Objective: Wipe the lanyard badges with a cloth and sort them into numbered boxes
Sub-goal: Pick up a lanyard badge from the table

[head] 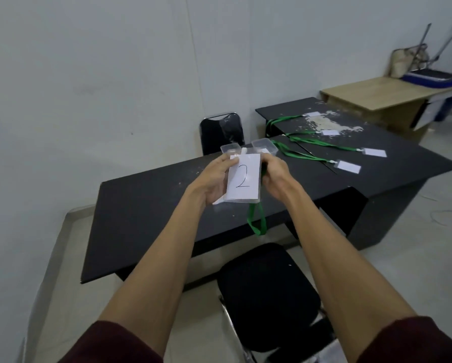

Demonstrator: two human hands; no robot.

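Now the badge (243,179) marked "2" is up over the tabletop (146,218), just short of the far boxes (231,148). Left hand (214,179) fingers pinch its left edge, prob. w/ the cloth (218,201); right hand (274,176) grips its right edge. The dangling lanyard (256,221) could snag on the way. Box nos. unreadable, so a mis-sort is poss.

A near black flat-topped table (146,221) touches a second black table (403,158), which is dusty with white bits. Four clear badges with white cards on green straps (348,166) lie flat there (straps stretched left). Two clear plastic boxes (265,145) sit at the near table's far edge.
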